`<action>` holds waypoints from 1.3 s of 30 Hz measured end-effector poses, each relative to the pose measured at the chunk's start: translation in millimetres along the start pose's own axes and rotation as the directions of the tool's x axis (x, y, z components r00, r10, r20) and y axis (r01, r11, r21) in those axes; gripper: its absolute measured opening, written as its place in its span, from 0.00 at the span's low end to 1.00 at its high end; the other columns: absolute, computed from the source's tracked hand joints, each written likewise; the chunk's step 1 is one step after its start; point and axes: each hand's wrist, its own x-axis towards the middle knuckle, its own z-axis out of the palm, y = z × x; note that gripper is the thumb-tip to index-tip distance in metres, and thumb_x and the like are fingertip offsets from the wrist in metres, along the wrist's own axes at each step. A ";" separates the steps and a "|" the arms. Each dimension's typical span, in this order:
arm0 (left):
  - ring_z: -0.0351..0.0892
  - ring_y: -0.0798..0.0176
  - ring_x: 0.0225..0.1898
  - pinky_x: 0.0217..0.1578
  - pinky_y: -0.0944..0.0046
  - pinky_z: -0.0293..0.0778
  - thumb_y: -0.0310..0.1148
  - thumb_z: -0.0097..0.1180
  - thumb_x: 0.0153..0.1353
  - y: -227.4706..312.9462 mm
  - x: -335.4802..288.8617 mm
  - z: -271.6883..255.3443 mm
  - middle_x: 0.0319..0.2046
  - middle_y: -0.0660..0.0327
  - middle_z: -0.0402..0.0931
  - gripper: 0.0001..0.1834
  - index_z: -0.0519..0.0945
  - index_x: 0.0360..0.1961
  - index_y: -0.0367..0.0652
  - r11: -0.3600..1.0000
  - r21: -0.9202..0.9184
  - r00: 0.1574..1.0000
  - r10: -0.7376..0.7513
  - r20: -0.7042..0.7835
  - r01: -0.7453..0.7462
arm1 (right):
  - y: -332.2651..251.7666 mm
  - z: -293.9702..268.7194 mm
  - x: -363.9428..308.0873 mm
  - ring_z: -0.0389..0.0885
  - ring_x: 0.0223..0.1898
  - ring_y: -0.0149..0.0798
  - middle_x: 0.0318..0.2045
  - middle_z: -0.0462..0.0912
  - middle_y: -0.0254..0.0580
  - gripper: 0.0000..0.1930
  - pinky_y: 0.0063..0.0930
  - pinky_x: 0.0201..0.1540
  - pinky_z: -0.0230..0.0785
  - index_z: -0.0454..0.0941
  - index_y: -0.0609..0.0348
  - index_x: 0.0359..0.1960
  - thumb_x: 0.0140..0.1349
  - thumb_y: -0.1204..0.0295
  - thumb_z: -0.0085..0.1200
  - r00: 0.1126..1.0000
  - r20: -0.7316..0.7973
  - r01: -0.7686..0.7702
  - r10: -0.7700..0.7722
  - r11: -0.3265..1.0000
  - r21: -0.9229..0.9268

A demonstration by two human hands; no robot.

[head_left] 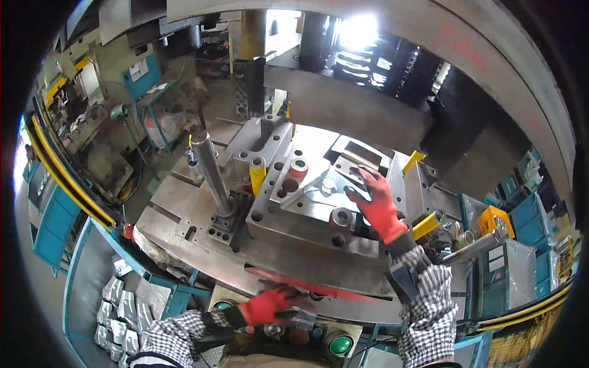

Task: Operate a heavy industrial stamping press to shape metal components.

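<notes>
1. Nearest, the left hand (270,305) in a red glove and checked sleeve lies at the front edge of the press table, just above the round green push buttons (341,344). Its fingers curl around a small grey metal piece (302,316); how tightly they close cannot be told.
2. Down at the left, a blue bin (80,288) holds stacked grey stamped metal parts (123,310).
3. Farther in, the right hand (377,202), also red-gloved, reaches onto the steel die block (294,214). Its fingers are spread, flat on a shiny flat sheet-metal blank (328,190).
4. The blank is pale silver, angular, with a raised round spot near its middle, and lies on top of the die between a red-ringed bushing (299,167) and a dark round bushing (341,218).
5. Left of the die stands a polished steel guide post (210,172); yellow pins (257,173) flank the block.
</notes>
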 end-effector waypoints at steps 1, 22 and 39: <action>0.71 0.38 0.69 0.69 0.36 0.66 0.48 0.68 0.54 0.4 -21.1 -18.1 0.67 0.46 0.74 0.43 0.74 0.73 0.47 0.997 -0.057 0.997 -0.061 -0.036 0.059 | -20.7 -11.6 -16.0 0.81 0.62 0.59 0.60 0.82 0.56 0.31 0.48 0.63 0.75 0.80 0.51 0.66 0.62 0.60 0.73 0.999 -0.039 -0.001 0.008 0.986 0.166; 0.83 0.57 0.41 0.39 0.52 0.83 0.26 0.80 0.49 -86.6 -297.1 124.8 0.45 0.58 0.82 0.49 0.68 0.73 0.41 0.150 -0.836 0.066 -0.989 -0.136 0.527 | -4.7 26.7 -555.3 0.86 0.55 0.63 0.50 0.87 0.62 0.46 0.54 0.57 0.78 0.82 0.62 0.57 0.48 0.34 0.73 0.497 0.441 -0.753 0.747 0.624 -0.209; 0.85 0.56 0.55 0.55 0.56 0.82 0.25 0.79 0.54 -70.5 -288.1 115.3 0.57 0.56 0.85 0.39 0.76 0.67 0.37 0.284 -0.837 0.139 -0.959 -0.247 0.468 | 3.8 34.2 -588.8 0.85 0.55 0.63 0.49 0.88 0.63 0.46 0.56 0.58 0.76 0.83 0.62 0.54 0.48 0.31 0.73 0.488 0.426 -0.774 0.762 0.603 -0.193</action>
